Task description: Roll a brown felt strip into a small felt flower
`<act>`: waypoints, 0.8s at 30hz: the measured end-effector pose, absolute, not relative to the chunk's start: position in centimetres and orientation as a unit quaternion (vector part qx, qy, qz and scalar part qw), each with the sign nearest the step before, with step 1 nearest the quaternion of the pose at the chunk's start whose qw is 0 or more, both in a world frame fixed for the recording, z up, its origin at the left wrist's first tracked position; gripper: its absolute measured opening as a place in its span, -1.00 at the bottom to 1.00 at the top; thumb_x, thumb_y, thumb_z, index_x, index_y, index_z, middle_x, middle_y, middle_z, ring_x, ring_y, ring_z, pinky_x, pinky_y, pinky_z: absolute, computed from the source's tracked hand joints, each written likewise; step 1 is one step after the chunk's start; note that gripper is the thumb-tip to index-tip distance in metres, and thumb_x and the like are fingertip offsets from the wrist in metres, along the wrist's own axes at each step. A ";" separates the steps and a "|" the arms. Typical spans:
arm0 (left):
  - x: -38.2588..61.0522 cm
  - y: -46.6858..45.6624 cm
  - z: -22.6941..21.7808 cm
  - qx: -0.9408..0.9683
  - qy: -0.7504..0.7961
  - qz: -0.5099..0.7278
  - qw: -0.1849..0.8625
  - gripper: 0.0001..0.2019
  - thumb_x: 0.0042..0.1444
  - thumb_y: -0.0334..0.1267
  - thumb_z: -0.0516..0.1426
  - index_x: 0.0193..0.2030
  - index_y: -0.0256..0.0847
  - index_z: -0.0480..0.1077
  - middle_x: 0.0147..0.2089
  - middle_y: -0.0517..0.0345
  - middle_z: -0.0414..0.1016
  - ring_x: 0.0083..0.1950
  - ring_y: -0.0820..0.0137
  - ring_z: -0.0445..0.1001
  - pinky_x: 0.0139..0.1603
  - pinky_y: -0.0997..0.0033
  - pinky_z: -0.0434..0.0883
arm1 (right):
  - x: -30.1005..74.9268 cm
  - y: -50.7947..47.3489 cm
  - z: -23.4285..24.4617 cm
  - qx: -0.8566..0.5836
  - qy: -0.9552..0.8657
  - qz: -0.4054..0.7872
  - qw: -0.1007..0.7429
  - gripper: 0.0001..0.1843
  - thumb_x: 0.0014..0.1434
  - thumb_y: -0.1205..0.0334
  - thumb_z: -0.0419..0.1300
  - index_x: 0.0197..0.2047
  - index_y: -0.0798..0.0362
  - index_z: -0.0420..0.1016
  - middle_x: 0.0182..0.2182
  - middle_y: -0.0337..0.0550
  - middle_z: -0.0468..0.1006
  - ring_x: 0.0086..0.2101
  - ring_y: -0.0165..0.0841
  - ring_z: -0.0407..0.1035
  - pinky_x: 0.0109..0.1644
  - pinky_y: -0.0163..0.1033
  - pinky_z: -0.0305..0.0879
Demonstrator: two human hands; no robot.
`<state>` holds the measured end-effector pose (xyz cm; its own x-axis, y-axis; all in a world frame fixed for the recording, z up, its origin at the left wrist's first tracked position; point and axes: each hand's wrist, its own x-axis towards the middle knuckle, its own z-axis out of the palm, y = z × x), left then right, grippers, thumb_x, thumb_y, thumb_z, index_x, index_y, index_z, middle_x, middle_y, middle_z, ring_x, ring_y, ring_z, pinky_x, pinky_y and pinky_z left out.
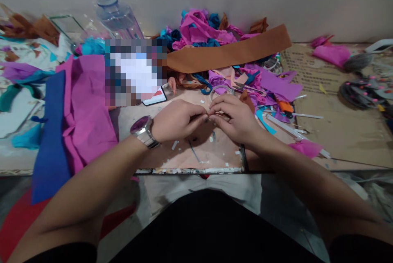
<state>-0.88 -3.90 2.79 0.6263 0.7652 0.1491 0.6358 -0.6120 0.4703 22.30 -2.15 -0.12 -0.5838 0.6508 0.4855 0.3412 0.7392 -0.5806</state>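
My left hand [179, 120], with a silver watch [145, 131] on the wrist, is closed in a pinch over the front of the worktop. Fingertip to fingertip with it, my right hand [236, 118] pinches too. Whatever lies between the fingers is small and mostly covered; a brownish bit shows, but I cannot make out what it is. Just behind my right hand lies a clear ring [221, 88], maybe a tape roll. Scissors [252, 88] rest beyond it among paper scraps. A phone [155, 96], partly blurred out, lies behind my left hand.
A brown paper strip [227, 53] lies over a heap of pink and blue paper [196, 25]. Pink sheets [89, 111] and a blue strip [52, 132] hang at the left. A clear bottle [118, 17] stands behind. White sticks [282, 126] and cardboard [334, 132] lie to the right.
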 end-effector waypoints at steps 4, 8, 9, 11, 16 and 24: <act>-0.7 -3.9 2.0 0.903 0.386 0.154 0.108 -0.68 0.45 -0.21 0.03 -0.23 -0.24 0.56 -0.36 0.10 0.62 -0.37 0.38 0.51 -0.33 0.35 0.20 | 22.5 -2.1 0.1 -0.294 -0.862 0.240 0.335 -0.91 0.31 0.35 0.26 -0.17 -0.01 0.59 -0.11 -0.04 0.61 -0.03 -0.14 0.49 0.13 0.03 0.41; -0.7 -4.0 1.7 0.911 0.382 0.137 0.068 -0.70 0.44 -0.24 0.02 -0.19 -0.24 0.55 -0.27 0.06 0.66 -0.28 0.33 0.58 -0.31 0.35 0.23 | 22.7 -2.0 0.2 -0.301 -0.855 0.265 0.330 -0.90 0.30 0.36 0.29 -0.16 -0.02 0.61 -0.09 -0.06 0.60 -0.02 -0.16 0.49 0.14 0.01 0.41; -0.7 -4.0 1.7 0.914 0.380 0.133 0.055 -0.71 0.44 -0.24 0.01 -0.19 -0.24 0.54 -0.26 0.05 0.66 -0.28 0.32 0.58 -0.32 0.34 0.23 | 22.8 -2.0 0.2 -0.301 -0.850 0.275 0.333 -0.91 0.30 0.35 0.29 -0.16 -0.02 0.61 -0.09 -0.07 0.60 -0.03 -0.18 0.50 0.13 0.00 0.41; -0.7 -4.1 1.8 0.918 0.375 0.124 0.030 -0.72 0.43 -0.24 0.02 -0.19 -0.25 0.53 -0.27 0.03 0.65 -0.29 0.31 0.57 -0.34 0.33 0.22 | 22.8 -1.9 0.1 -0.299 -0.842 0.294 0.338 -0.94 0.31 0.33 0.30 -0.18 -0.01 0.61 -0.10 -0.08 0.60 -0.04 -0.20 0.51 0.12 -0.02 0.41; -0.6 -4.2 1.9 0.933 0.343 0.108 -0.014 -0.77 0.39 -0.32 0.03 -0.21 -0.25 0.51 -0.33 0.06 0.59 -0.36 0.33 0.53 -0.41 0.32 0.18 | 22.9 -1.8 0.2 -0.292 -0.839 0.323 0.327 -0.95 0.31 0.33 0.29 -0.22 0.00 0.58 -0.10 -0.09 0.60 -0.07 -0.23 0.51 0.10 -0.05 0.41; -0.6 -4.3 1.6 0.943 0.311 0.116 -0.011 -0.76 0.38 -0.35 0.02 -0.22 -0.24 0.51 -0.36 0.09 0.57 -0.40 0.36 0.48 -0.43 0.32 0.14 | 22.7 -1.9 1.0 -0.287 -0.855 0.324 0.286 -0.87 0.25 0.43 0.23 -0.31 0.03 0.51 -0.14 -0.10 0.59 -0.13 -0.27 0.49 0.02 -0.14 0.39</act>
<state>-0.58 -4.26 1.65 0.7792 0.5850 0.2251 0.5902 -0.8057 0.0508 22.65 -1.89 0.96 -0.6708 0.6766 0.3037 0.3055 0.6253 -0.7182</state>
